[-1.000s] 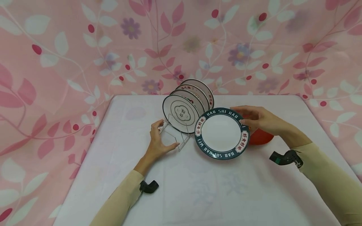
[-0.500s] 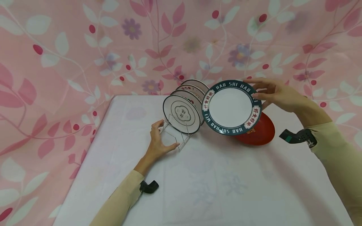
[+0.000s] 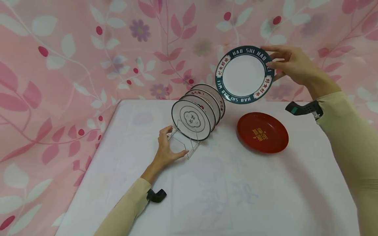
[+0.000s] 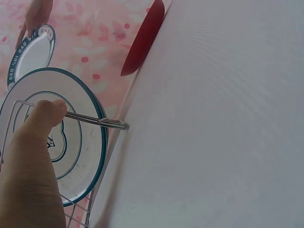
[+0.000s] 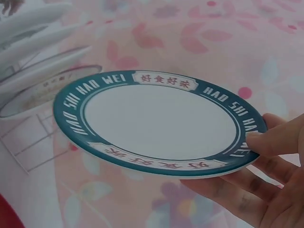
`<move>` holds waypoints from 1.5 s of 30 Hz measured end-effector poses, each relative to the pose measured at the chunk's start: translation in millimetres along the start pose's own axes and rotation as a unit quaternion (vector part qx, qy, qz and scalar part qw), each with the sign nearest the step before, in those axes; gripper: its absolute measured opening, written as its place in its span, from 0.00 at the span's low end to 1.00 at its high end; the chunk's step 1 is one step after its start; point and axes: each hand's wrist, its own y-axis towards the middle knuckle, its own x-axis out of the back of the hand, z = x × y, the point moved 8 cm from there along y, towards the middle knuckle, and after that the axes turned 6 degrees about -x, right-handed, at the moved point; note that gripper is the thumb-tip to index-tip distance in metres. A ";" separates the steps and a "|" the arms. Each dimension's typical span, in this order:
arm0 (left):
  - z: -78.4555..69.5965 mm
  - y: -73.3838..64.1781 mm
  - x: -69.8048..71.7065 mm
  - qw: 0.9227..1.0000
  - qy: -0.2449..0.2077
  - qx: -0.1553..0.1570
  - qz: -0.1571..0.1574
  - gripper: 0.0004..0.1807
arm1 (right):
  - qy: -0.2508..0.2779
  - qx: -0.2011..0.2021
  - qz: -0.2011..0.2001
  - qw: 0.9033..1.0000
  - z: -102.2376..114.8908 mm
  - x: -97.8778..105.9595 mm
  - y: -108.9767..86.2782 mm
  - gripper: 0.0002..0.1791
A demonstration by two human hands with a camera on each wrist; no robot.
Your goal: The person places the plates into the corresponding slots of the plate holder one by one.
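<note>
My right hand (image 3: 295,65) pinches the rim of a white plate (image 3: 243,75) with a dark green lettered border. Thumb on its face and fingers behind, it holds the plate up above the table, behind the red plate. At the near end of a wire plate rack (image 3: 192,147), my left hand (image 3: 165,149) grips the frame; its thumb lies along the wire in the left wrist view. Several white plates (image 3: 192,119) with dark rims stand tilted in a row in the rack. The front one carries black lettering inside a ringed outline.
A red oval plate (image 3: 262,132) with gold characters lies on the white-covered table (image 3: 212,190), right of the rack. A pink floral cloth (image 3: 88,49) hangs behind the table's back edge.
My right hand has lifted the green-bordered plate up and to the right, away from beside the rack, uncovering the red plate. My left hand keeps its hold on the rack.
</note>
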 end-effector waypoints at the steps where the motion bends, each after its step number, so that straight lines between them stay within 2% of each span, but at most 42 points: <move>1: -0.2 -0.2 -0.5 1.000 0.000 0.000 0.000 0.60 | -0.005 -0.004 -0.006 1.000 -0.4 0.8 4.6 0.30; 6: -3.4 -0.6 -4.0 1.000 -0.003 -0.003 0.002 0.60 | -0.032 -0.017 -0.018 0.999 -8.8 -4.7 21.4 0.30; 14: -8.6 -0.2 -5.3 1.000 0.001 -0.002 0.007 0.61 | -0.037 -0.042 -0.010 0.998 -28.2 -32.0 36.2 0.30; 18: -9.9 -1.3 -3.9 1.000 0.001 -0.001 0.005 0.61 | -0.035 -0.024 0.011 0.999 -31.8 -50.8 41.2 0.30; 22: -11.6 -1.8 -2.8 1.000 0.001 -0.005 0.004 0.61 | -0.040 -0.011 0.029 0.999 -36.5 -70.9 43.8 0.31; 28: -12.6 -1.7 -1.4 1.000 0.001 -0.009 0.002 0.61 | -0.049 -0.003 0.032 0.998 -41.1 -95.1 44.8 0.29; 33: -14.5 -1.7 -2.1 1.000 -0.007 -0.017 -0.002 0.60 | -0.074 0.017 0.045 0.996 -46.6 -112.9 45.7 0.29; 37: -17.3 -2.7 -2.9 1.000 -0.014 -0.021 -0.002 0.60 | -0.090 0.014 0.060 0.994 -56.8 -127.4 44.3 0.29; 45: -15.5 -1.8 -2.1 1.000 -0.006 -0.022 -0.003 0.61 | -0.121 0.010 0.063 0.991 -63.6 -139.1 44.2 0.30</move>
